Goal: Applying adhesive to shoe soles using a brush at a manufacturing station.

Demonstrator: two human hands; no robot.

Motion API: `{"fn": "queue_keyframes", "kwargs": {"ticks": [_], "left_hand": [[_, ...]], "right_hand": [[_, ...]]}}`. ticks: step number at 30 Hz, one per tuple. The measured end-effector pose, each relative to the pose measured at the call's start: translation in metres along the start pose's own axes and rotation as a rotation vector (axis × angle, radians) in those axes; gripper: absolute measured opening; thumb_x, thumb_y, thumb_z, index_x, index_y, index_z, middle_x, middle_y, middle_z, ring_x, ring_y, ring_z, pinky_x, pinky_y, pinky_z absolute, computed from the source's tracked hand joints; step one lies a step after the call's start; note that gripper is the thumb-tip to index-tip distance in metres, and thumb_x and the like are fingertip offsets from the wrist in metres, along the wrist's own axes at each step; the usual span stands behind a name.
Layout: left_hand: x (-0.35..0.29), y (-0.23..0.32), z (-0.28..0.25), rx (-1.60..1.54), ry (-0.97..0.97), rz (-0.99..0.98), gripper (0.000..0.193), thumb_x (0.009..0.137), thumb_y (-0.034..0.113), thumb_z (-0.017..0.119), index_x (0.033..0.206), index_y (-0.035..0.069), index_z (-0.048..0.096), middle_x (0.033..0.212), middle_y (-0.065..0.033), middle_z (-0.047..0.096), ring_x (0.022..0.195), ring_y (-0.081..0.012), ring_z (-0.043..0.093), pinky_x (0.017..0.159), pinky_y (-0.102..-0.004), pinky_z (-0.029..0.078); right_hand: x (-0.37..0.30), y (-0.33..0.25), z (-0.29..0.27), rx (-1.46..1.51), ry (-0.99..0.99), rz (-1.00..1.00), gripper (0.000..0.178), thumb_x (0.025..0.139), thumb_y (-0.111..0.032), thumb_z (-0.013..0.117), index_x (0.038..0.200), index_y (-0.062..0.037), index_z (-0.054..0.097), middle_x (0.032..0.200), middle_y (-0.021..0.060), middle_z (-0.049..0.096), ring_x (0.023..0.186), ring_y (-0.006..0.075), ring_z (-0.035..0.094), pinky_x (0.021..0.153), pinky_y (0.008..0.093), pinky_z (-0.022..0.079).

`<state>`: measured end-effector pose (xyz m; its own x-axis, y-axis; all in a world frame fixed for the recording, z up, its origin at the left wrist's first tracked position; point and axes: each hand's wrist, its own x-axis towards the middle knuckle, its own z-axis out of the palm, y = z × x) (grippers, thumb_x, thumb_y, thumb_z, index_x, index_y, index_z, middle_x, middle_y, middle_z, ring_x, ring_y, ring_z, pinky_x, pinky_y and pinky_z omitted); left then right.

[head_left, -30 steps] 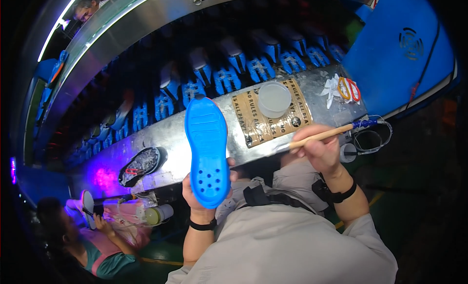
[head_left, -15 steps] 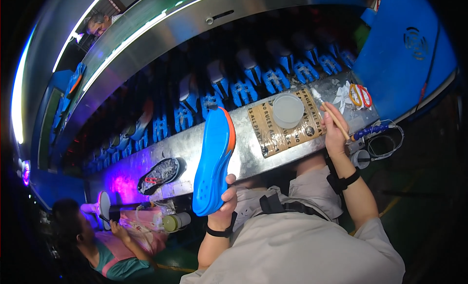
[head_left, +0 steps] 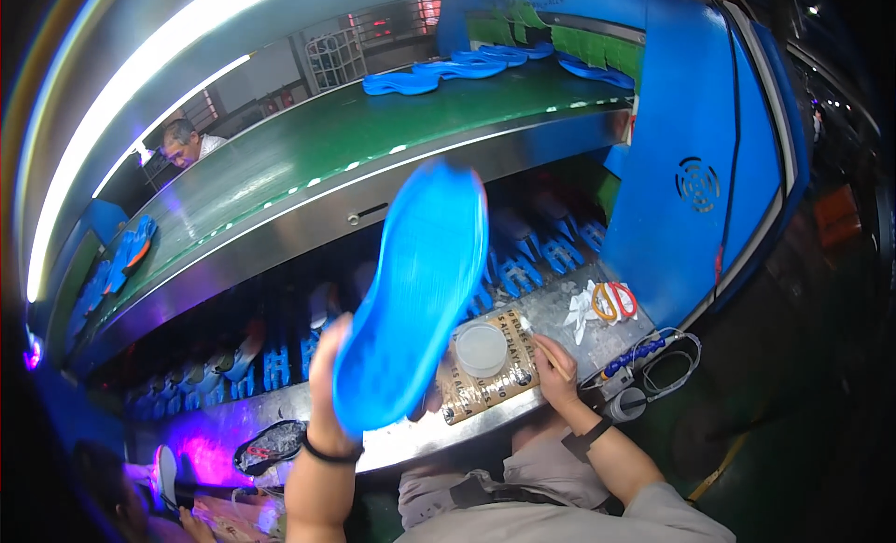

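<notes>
My left hand (head_left: 329, 380) is raised, gripping a blue shoe sole (head_left: 415, 291) at its lower end. The sole stands tilted in front of the machine, slightly blurred, and hides some fingers. Low on the right, my right hand (head_left: 558, 377) is closed round a brush (head_left: 553, 354) with a pale wooden handle. The brush's tip is close to a translucent round tub (head_left: 481, 348), which sits on a printed brown cardboard sheet (head_left: 465, 405) on the metal bench.
A green conveyor belt (head_left: 317, 137) carries several blue soles (head_left: 471, 67). Below it are rows of shoes on blue holders (head_left: 518, 272). Scissors (head_left: 612, 301) lie on white scraps at right, beside a blue hose (head_left: 635, 356). A co-worker at lower left holds a shoe (head_left: 165, 478).
My left hand has lifted the sole upward, toward the conveyor. The view has tilted up, showing more of the belt and its soles. My right hand keeps the brush near the tub.
</notes>
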<state>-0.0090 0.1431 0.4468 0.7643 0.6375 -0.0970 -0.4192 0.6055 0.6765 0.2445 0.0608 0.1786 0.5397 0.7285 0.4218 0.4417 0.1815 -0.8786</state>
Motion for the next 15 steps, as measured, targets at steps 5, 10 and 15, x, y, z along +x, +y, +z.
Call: {"fn": "queue_keyframes", "kwargs": {"ticks": [5, 10, 15], "left_hand": [[0.160, 0.053, 0.071, -0.011, -0.204, 0.365, 0.075, 0.105, 0.057, 0.032, 0.141, -0.009, 0.039, 0.135, -0.0323, 0.052, 0.119, -0.0451, 0.059, 0.105, -0.0464, 0.051], [0.208, 0.042, 0.080, 0.561, -0.171, 0.092, 0.066, 0.105, 0.045, 0.048, 0.137, -0.012, 0.045, 0.130, -0.0284, 0.057, 0.111, -0.0374, 0.066, 0.090, -0.0418, 0.058], [0.198, 0.091, 0.055, 1.037, -0.036, 0.372, 0.044, 0.102, 0.029, 0.059, 0.128, -0.007, 0.060, 0.118, -0.0144, 0.068, 0.097, -0.0199, 0.070, 0.081, -0.0307, 0.058]], "right_hand": [[-0.001, 0.001, 0.001, 0.000, -0.018, 0.028, 0.026, 0.089, -0.002, 0.062, 0.114, 0.0008, 0.067, 0.104, 0.0189, 0.071, 0.096, 0.0345, 0.069, 0.084, 0.0387, 0.054], [0.004, 0.003, -0.001, -0.007, -0.018, 0.016, 0.027, 0.088, 0.000, 0.060, 0.114, 0.0021, 0.067, 0.103, 0.0207, 0.070, 0.096, 0.0377, 0.068, 0.085, 0.0409, 0.054], [0.003, 0.004, 0.001, 0.050, -0.074, 0.162, 0.030, 0.090, 0.000, 0.054, 0.118, 0.0043, 0.065, 0.108, 0.0197, 0.068, 0.102, 0.0320, 0.066, 0.092, 0.0394, 0.051]]}}
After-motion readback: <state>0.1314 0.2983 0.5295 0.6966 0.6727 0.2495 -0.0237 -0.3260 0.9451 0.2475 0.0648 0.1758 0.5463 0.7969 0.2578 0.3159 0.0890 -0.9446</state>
